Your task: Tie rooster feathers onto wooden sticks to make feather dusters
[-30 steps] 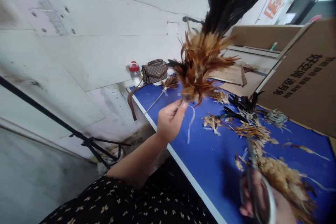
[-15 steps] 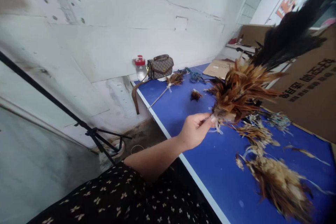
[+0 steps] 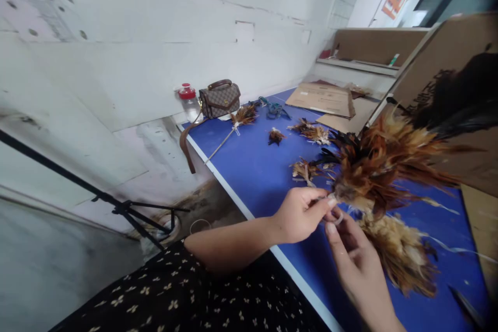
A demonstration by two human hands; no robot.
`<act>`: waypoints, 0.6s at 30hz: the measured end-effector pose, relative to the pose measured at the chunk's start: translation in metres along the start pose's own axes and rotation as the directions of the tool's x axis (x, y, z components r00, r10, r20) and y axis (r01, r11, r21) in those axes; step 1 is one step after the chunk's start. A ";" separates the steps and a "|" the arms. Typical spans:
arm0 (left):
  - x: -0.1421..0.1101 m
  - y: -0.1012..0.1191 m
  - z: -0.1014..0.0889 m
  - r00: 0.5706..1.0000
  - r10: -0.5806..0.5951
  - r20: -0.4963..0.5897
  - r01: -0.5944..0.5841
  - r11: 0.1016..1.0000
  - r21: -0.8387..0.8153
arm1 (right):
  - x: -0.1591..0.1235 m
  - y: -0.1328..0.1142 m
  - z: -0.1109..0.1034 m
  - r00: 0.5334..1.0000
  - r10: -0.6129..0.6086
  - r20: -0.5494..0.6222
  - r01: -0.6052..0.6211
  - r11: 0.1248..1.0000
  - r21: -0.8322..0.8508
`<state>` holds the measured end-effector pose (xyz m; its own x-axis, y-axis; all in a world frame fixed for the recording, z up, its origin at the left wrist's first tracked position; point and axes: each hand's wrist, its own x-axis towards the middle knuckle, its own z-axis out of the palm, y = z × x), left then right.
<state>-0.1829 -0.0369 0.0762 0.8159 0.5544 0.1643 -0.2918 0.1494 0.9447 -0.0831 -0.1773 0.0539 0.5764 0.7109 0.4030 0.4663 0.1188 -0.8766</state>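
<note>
My left hand (image 3: 299,215) pinches the bound base of a large feather bunch (image 3: 383,158), brown and golden near the grip. Long black feathers (image 3: 462,96) fan out of it to the right. Just below that base, my right hand (image 3: 358,262) has its fingers curled round a whitish strip (image 3: 338,218), which makes a small loop at the fingertips. The exact grip on the strip is partly hidden. Beneath the bunch, a pale tan and brown feather pile (image 3: 404,254) lies on the blue table (image 3: 249,171).
Small feather tufts (image 3: 276,136) are scattered farther back, beside a thin stick with feathers (image 3: 243,115). A patterned handbag (image 3: 220,99) and a red-capped bottle (image 3: 189,99) stand by the wall. Cardboard (image 3: 322,97) lies behind. A black tripod (image 3: 128,207) stands left. A dark tool (image 3: 465,306) lies lower right.
My right hand has come in from below and now meets my left hand at the bunch's base. The bunch has dropped lower, and the view has turned to the right.
</note>
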 end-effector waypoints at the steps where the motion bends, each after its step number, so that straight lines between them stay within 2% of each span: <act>1: 0.000 -0.001 -0.001 1.000 -0.017 0.001 0.017 1.000 -0.018 | 0.002 -0.002 0.008 1.000 0.023 0.000 -0.023 1.000 0.000; 3: -0.001 -0.004 -0.006 0.999 -0.039 -0.036 0.039 0.999 0.006 | -0.001 -0.003 0.012 0.997 0.057 -0.043 -0.059 0.997 -0.047; 5: -0.001 -0.007 -0.011 0.996 -0.048 -0.076 0.051 0.998 0.039 | -0.007 -0.002 0.008 0.991 0.045 -0.124 -0.063 0.988 -0.144; 7: -0.002 -0.011 -0.013 0.992 -0.098 -0.073 0.099 0.995 0.000 | -0.013 0.000 0.000 0.986 0.019 -0.167 -0.058 0.971 -0.230; 13: -0.002 -0.006 -0.008 0.936 -0.351 -0.040 0.342 0.929 -0.138 | -0.009 0.004 -0.015 0.993 -0.065 -0.097 0.031 0.949 -0.314; 18: -0.001 -0.002 -0.007 0.923 -0.386 -0.006 0.382 0.916 -0.119 | -0.012 0.001 -0.026 0.995 -0.066 -0.074 0.035 0.933 -0.359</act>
<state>-0.1863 -0.0321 0.0724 0.8622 0.4588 -0.2147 -0.0147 0.4463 0.8947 -0.0722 -0.2034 0.0553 0.5928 0.6481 0.4782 0.6959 -0.1132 -0.7092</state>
